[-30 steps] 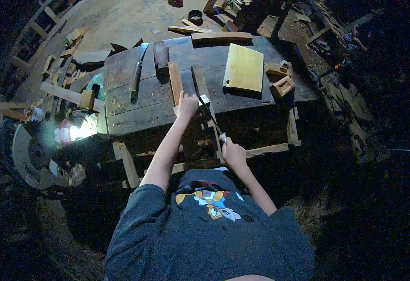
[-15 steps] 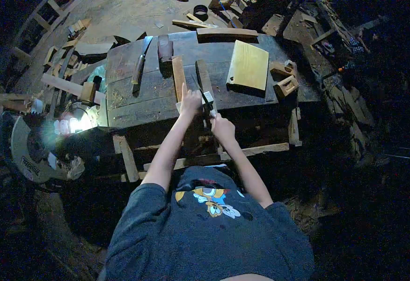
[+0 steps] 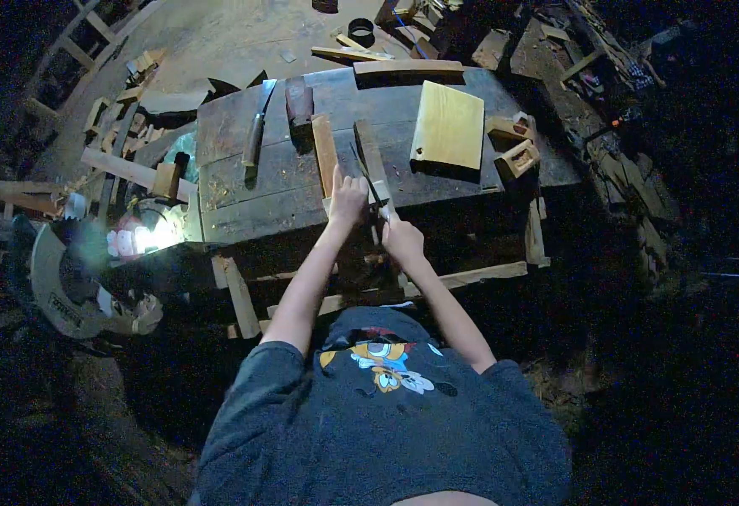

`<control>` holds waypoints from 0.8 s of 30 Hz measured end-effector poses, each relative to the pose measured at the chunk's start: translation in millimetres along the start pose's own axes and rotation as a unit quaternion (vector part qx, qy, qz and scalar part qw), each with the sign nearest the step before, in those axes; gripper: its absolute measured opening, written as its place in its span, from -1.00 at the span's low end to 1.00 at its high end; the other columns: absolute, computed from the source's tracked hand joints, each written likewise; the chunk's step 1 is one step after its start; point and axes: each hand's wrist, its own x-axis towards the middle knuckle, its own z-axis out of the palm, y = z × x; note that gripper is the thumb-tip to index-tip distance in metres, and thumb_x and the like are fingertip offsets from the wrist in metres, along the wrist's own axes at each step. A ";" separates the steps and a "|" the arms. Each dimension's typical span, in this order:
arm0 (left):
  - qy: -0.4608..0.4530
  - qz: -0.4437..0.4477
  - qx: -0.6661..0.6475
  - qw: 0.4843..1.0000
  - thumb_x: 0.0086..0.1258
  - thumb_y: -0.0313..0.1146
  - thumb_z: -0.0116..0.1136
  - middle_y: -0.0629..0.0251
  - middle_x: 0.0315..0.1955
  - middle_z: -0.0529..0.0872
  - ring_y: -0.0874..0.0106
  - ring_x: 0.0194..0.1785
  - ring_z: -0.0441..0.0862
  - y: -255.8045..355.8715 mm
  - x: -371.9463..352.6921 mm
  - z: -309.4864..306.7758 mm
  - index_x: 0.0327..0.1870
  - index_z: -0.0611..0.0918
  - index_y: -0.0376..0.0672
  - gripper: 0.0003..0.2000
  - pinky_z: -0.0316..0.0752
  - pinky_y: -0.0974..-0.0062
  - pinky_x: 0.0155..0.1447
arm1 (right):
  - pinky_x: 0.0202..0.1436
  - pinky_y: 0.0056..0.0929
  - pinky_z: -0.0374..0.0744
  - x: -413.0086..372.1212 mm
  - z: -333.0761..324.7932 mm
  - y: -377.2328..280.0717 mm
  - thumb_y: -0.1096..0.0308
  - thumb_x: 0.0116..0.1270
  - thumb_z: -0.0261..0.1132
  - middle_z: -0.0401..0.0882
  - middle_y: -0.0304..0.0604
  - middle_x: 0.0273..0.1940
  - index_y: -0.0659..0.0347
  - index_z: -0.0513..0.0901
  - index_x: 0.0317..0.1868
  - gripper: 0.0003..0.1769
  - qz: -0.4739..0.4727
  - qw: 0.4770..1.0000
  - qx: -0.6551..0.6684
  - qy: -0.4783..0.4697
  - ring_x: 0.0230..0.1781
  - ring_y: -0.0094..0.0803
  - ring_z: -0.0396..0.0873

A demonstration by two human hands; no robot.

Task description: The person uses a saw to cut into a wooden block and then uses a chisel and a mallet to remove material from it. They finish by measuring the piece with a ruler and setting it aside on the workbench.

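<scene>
While left hand [image 3: 348, 201] presses, right hand [image 3: 403, 241] grips.

Dark grey short-sleeved T-shirt [image 3: 386, 422] (cartoon duck print [image 3: 380, 369] on chest), bare forearms.

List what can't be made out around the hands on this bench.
Head view only:
- The thin tool in the right hand: too small and dark to identify.
- Whatever lies beneath the left hand: covered by it.
- The floor right of the workbench: lost in darkness.
</scene>
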 end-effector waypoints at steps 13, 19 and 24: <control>-0.074 0.051 -0.053 0.995 -0.10 -0.36 0.01 0.33 -0.64 0.50 0.45 -0.42 0.49 -7.1 6.3 -0.4 -0.50 0.40 -0.13 -0.86 -0.12 0.15 0.16 | -0.54 -0.09 0.31 -107.2 -32.0 15.5 0.29 0.08 -0.07 0.39 0.11 -0.65 0.23 0.32 -0.44 -0.83 0.091 0.987 0.130 -0.014 -0.58 0.03 0.38; -0.265 -0.060 -0.480 0.834 -0.20 -0.03 0.13 0.07 -0.61 0.53 0.24 -0.44 0.51 -57.0 33.6 -12.5 -0.44 0.47 -0.29 -0.55 0.40 0.40 -0.36 | -0.54 -0.13 0.30 -105.6 -49.7 19.0 0.32 0.07 -0.07 0.38 0.08 -0.65 0.22 0.32 -0.43 -0.85 0.100 0.969 0.214 0.076 -0.57 -0.02 0.39; -0.162 0.005 -0.359 0.919 -0.26 -0.04 0.19 -0.10 -0.42 0.43 0.10 -0.30 0.42 -66.3 43.4 -8.4 -0.37 0.28 -0.37 -0.42 0.33 0.36 -0.26 | -0.60 -0.14 0.34 -90.4 -45.4 27.1 0.32 0.05 -0.05 0.39 0.06 -0.69 0.22 0.30 -0.45 -0.86 0.047 0.975 0.182 0.115 -0.65 -0.05 0.41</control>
